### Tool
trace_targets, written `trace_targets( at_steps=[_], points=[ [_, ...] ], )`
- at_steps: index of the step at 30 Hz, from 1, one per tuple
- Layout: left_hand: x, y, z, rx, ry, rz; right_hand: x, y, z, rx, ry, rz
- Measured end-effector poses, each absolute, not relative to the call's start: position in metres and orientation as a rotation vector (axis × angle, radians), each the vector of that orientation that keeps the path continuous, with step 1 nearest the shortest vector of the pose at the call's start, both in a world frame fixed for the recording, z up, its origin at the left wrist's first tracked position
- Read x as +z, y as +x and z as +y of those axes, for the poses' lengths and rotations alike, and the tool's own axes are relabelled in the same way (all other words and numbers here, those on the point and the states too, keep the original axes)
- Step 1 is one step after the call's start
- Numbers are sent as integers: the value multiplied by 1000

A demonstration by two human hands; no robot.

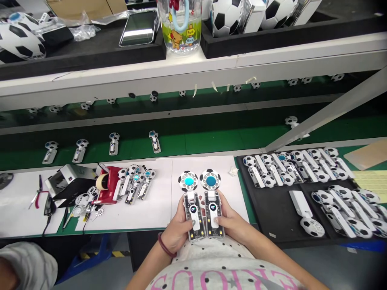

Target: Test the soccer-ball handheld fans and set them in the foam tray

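My left hand is closed around a handheld fan with a football-patterned head and a see-through body, the thumb resting on its white front strip. A matching handheld fan is gripped in my right hand, its thumb likewise on the strip. Both are held upright side by side before my body, heads pointing away from me. Small round displays on both are lit and appear to read 100. The left fan's head centre is bright light blue, the right one's darker blue. My fingers behind the bodies are mostly hidden.
Several fans lie beside a red tape dispenser on white paper. Pliers are further left. A black foam tray at right holds rows of fans. Fans sit along the green conveyor belt. A cup stands on the shelf above. Another person's sleeve shows lower left.
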State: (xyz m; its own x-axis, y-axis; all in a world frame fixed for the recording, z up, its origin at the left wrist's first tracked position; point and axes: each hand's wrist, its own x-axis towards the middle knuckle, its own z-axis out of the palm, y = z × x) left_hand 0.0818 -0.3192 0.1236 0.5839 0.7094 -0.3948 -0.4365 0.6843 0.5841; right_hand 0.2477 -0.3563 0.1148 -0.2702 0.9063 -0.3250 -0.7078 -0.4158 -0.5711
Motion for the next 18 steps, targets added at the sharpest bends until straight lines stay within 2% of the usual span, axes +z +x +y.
trace_targets(
  at_steps=[18],
  points=[
    [125,84,-319,685,475,703,119,247,-357,1873,-766,-398]
  ],
)
